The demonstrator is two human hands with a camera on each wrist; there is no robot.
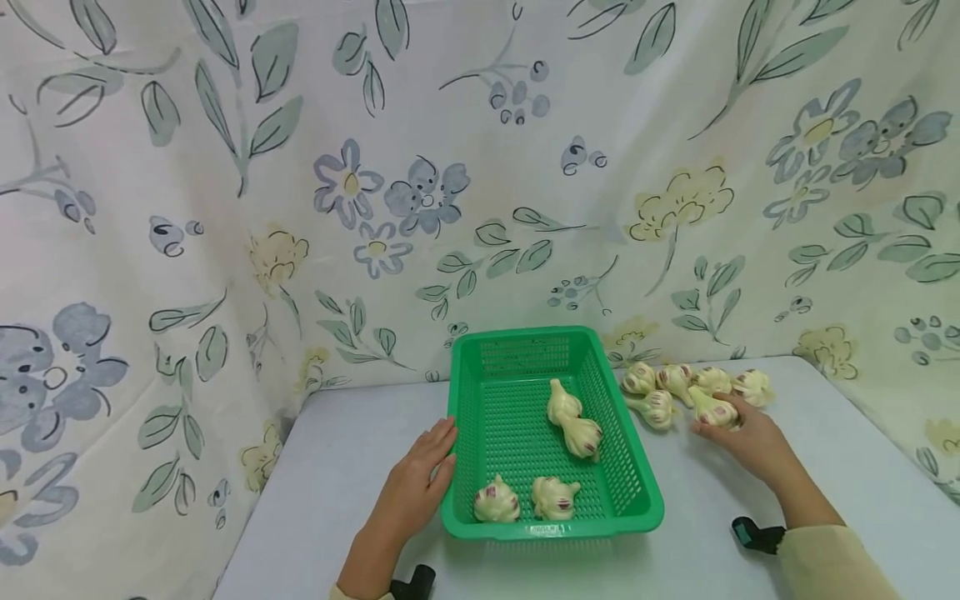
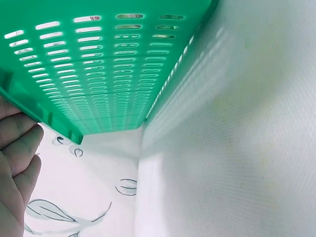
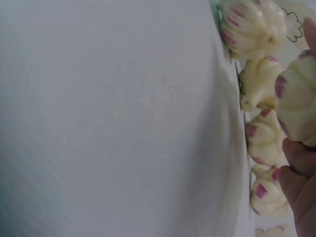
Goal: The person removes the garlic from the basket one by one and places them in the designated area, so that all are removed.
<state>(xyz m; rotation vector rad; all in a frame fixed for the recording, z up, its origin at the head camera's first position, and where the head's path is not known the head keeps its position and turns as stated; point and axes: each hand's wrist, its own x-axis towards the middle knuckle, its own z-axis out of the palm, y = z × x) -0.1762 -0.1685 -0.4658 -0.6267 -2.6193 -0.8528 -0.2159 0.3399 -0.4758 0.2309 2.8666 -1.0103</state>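
Basket (image 1: 600, 527), green, lower centre of frame, four garlic bulbs (image 1: 497, 502) inside; left hand (image 1: 412, 490) lies with extended fingers against its left rim, presumably to steady it. Right hand (image 1: 752, 442), well apart from the left, pinches one purple-streaked bulb (image 1: 712, 410) between thumb and fingers at centre right, likely for a sure grip beside the loose cluster (image 1: 655, 408). Small marking (image 1: 543, 530) on the basket's near rim: illegible; no other lettering made out.
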